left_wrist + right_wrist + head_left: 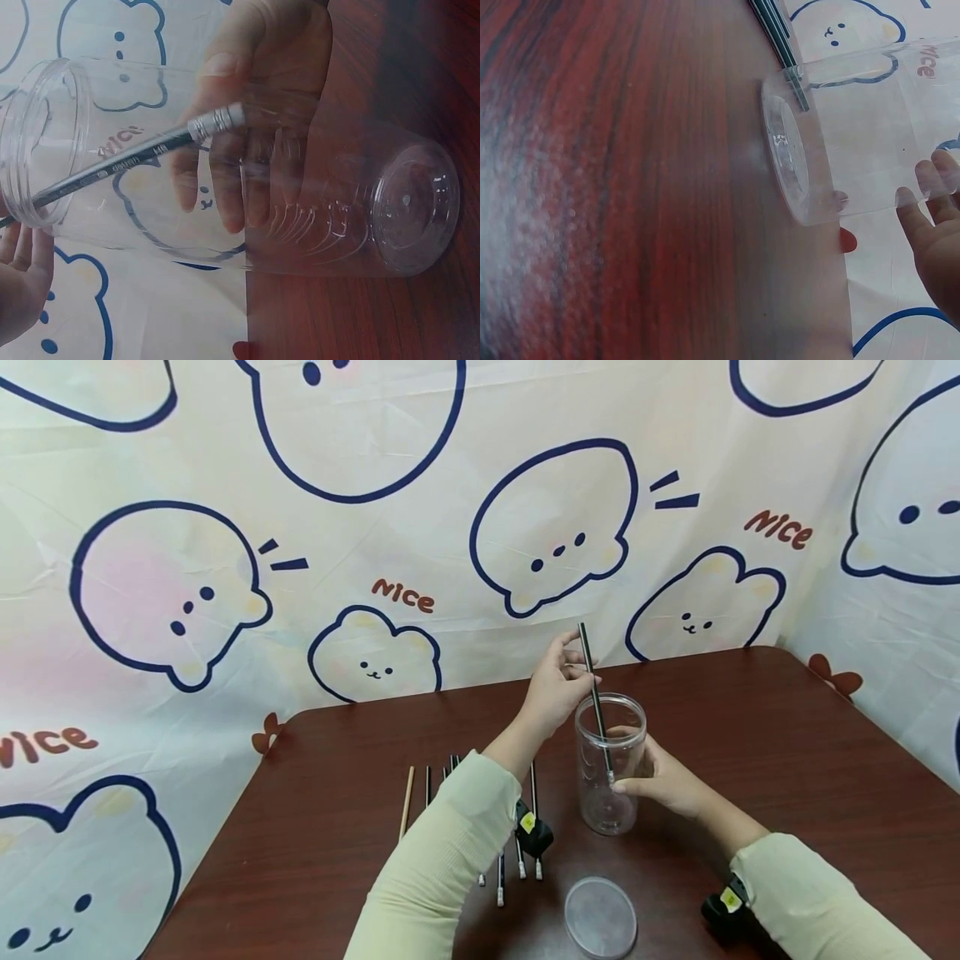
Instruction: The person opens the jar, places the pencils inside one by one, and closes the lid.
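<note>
A clear plastic jar [609, 806] with an open mouth is upright over the dark table. My right hand [671, 781] holds its right side, thumb in front and fingers behind; the left wrist view shows that hand's fingers through the wall. Above the rim, my left hand [557, 689] pinches a dark pencil [588, 652] near its upper end. The pencil slants down through the mouth, with its silver-banded eraser end [217, 122] inside the jar, above the base. In the right wrist view the jar [870, 127] appears with the right hand's fingers [911, 214] against it.
Several dark pencils [501, 881] and a light wooden stick [407, 802] lie on the table [315, 860], partly hidden under the left forearm. A round translucent lid [600, 917] lies flat near the front. Behind the table hangs a printed cloth [420, 543].
</note>
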Motion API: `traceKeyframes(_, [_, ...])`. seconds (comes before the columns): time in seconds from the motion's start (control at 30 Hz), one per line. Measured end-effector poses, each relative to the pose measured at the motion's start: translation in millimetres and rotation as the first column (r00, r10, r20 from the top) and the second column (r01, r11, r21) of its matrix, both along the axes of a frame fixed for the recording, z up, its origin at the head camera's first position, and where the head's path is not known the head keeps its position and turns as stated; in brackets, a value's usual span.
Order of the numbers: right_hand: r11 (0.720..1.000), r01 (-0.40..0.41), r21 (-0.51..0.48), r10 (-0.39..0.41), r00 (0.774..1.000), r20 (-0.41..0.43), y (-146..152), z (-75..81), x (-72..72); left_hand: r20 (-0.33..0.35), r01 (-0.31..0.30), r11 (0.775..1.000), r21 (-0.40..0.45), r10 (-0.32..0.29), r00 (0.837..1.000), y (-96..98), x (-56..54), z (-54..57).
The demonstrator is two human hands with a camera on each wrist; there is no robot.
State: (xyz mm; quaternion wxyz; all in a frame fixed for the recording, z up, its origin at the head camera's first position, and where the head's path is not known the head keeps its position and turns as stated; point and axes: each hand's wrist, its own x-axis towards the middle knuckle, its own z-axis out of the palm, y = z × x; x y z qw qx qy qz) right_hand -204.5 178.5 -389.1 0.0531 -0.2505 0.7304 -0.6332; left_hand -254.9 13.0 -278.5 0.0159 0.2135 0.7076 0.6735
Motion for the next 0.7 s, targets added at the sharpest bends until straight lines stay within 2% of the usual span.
traceKeyframes(0.2, [0.999,-0.034,-0.036,0.034,0.999,0.005,0.3,-1.2,-1.0,-0.023,0.024,1.0,-0.011,-0.025,0.999,-0.2,-0.9,-0.6])
traceKeyframes(0.33, [0.996,-0.056,-0.067,0.057,0.998,0.002,0.5,-1.0,-1.1,-0.024,0.023,0.999,-0.025,-0.023,0.999,-2.0,8.6,8.9])
traceKeyframes(0.43, [0.996,-0.061,-0.067,0.061,0.998,0.005,0.7,0.2,-0.6,-0.031,0.009,1.0,-0.014,-0.01,0.999,-2.0,9.2,9.2])
traceKeyframes(0.57, [0.997,-0.057,-0.049,0.057,0.998,0.01,0.9,0.2,-1.1,-0.051,-0.003,1.0,-0.003,0.003,0.999,-1.6,1.7,0.0])
traceKeyframes(0.7, [0.997,-0.051,-0.05,0.051,0.999,0.004,1.3,-1.2,-1.9,-0.107,-0.006,0.998,-0.065,-0.001,0.994,-4.1,3.6,-5.0])
